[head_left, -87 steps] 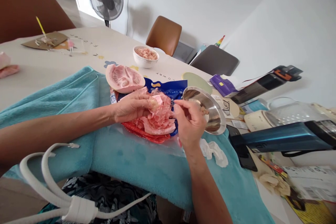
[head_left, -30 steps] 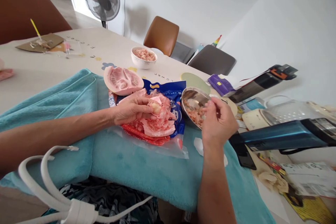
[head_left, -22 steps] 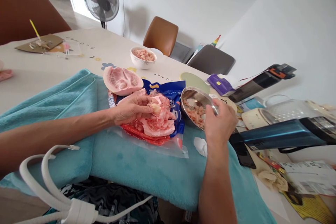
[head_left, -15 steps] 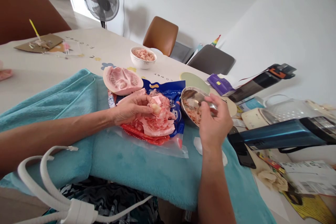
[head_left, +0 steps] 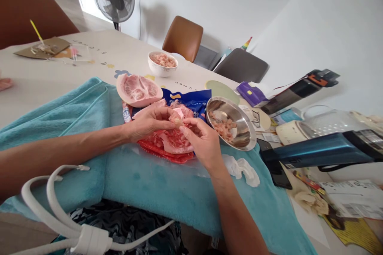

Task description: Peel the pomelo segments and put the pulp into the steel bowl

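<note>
Between the fingertips of my left hand [head_left: 152,123] is a piece of pomelo flesh [head_left: 176,120]. My right hand [head_left: 203,141] meets it there, thumb and fingers pinched on the same piece. Below both hands lies a heap of pink pomelo peel and membrane [head_left: 170,141] on a blue and red plastic bag [head_left: 194,97]. Just right of my right hand, a steel bowl [head_left: 247,127] tilts and holds loose pomelo pulp [head_left: 223,129]. A hollowed pomelo rind half [head_left: 139,89] sits behind my left hand.
A teal towel [head_left: 143,191] covers the near table edge. Farther back stands a white bowl [head_left: 163,71] of pulp. Crumpled tissue [head_left: 242,169], a phone [head_left: 275,167] and a blue bottle [head_left: 317,151] lie at the right. A white cable holder [head_left: 89,241] juts in at lower left.
My right hand has moved left from over the steel bowl to the pomelo piece at my left hand. The bowl and the tissue are now more fully visible.
</note>
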Demonstrator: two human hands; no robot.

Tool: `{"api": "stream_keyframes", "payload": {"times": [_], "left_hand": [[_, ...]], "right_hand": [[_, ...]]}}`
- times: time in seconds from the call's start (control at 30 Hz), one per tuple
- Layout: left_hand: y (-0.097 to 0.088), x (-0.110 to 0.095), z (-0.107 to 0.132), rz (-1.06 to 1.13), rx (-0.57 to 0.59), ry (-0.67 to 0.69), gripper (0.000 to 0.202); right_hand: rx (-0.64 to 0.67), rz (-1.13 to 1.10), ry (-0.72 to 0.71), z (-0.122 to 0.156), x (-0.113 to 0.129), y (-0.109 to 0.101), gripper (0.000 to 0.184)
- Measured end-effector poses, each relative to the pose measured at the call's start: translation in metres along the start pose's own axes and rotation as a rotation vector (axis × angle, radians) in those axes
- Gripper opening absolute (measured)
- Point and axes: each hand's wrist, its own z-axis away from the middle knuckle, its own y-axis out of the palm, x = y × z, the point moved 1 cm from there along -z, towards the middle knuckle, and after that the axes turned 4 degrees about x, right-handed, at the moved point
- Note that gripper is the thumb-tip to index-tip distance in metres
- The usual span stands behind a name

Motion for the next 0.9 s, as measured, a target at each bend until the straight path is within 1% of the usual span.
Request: {"api": "stream_keyframes", "payload": {"times": [0.1, 0.3, 0.37, 0.47, 0.63, 0.7, 0.73, 0.83, 0.9], "left_hand": [[0.000, 0.001, 0.000, -0.030, 0.013, -0.015, 0.016], [0.002, 0.001, 0.000, 0.051, 0.025, -0.022, 0.015], [0.001, 0.001, 0.000, 0.062, 0.020, -0.026, 0.015], [0.000, 0.001, 0.001, 0.067, 0.012, -0.036, 0.014], [0.000, 0.000, 0.001, 0.104, -0.017, -0.054, 0.015], [0.001, 0.000, 0.000, 0.121, -0.037, -0.061, 0.015], [0.001, 0.000, 0.000, 0.126, -0.043, -0.063, 0.016], [0.001, 0.000, 0.000, 0.115, -0.040, -0.063, 0.016], [0.001, 0.000, 0.000, 0.094, -0.028, -0.059, 0.015]], "right_hand": [[-0.002, -0.024, 0.019, 0.001, 0.000, 0.002, 0.013], [-0.003, -0.209, 0.117, 0.000, -0.004, 0.004, 0.025], [0.002, -0.248, 0.129, 0.000, -0.005, 0.005, 0.028], [-0.041, -0.271, 0.124, -0.001, -0.007, 0.004, 0.028], [-0.187, -0.149, 0.079, -0.002, -0.012, -0.001, 0.029], [-0.227, -0.118, 0.061, -0.003, -0.013, -0.004, 0.029], [-0.234, -0.108, 0.053, -0.004, -0.014, -0.005, 0.026], [-0.229, -0.067, 0.005, -0.005, -0.015, -0.005, 0.010], [-0.224, -0.054, -0.021, -0.005, -0.015, -0.005, 0.008]]}}
